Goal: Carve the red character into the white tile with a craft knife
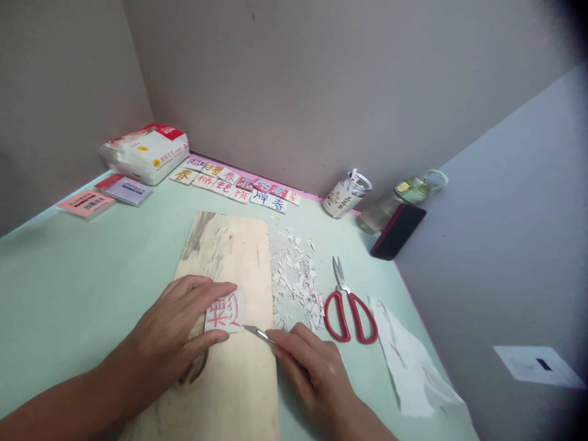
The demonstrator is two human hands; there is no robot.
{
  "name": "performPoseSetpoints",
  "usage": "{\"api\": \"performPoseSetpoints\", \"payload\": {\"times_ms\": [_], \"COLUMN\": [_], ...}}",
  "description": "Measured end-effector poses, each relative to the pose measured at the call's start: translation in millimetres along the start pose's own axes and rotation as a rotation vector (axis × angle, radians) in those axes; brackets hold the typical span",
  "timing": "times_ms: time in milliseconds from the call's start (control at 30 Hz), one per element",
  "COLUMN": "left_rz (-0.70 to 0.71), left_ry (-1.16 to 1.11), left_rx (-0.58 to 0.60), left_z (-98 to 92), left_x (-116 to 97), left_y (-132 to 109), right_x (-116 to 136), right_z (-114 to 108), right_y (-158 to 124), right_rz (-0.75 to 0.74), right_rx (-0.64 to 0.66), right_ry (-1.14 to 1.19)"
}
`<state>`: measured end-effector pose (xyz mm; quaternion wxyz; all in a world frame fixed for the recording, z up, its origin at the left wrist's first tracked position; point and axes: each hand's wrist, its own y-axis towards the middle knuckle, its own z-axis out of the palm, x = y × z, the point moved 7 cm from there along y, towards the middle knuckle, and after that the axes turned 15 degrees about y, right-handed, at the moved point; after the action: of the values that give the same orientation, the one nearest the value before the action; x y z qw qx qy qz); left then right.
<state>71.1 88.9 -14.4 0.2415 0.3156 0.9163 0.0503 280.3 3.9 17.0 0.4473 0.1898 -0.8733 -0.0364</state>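
My left hand (172, 321) rests on a wooden board (239, 386) and holds a small white square piece (225, 313) flat against it, thumb at the near edge and index finger at the far edge. A red written character marks the top of that piece. In my right hand (315, 364) is a craft knife (258, 333), gripped like a pen. Its blade tip meets or nearly meets the lower right corner of the square; I cannot tell if it is cutting. Most of the handle is hidden by my fingers.
White scraps (298, 278) lie right of the board, beside red-handled scissors (350, 309) and a crumpled white tissue (413, 367). Behind are rows of lettered squares (241, 182), a tissue pack (151, 150), notepads (87, 204), a can (344, 195), a bottle (386, 205) and a phone (399, 231).
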Motion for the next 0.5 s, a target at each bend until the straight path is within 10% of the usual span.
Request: {"api": "performPoseSetpoints", "payload": {"times_ms": [500], "left_rz": [0.001], "left_ry": [-0.027], "left_rx": [-0.021], "left_z": [2.4], "left_x": [-1.8], "left_y": [-1.3], "right_x": [-0.5], "right_z": [-2.3], "right_y": [3.3], "right_rz": [0.012], "right_rx": [0.009], "right_ry": [0.06]}}
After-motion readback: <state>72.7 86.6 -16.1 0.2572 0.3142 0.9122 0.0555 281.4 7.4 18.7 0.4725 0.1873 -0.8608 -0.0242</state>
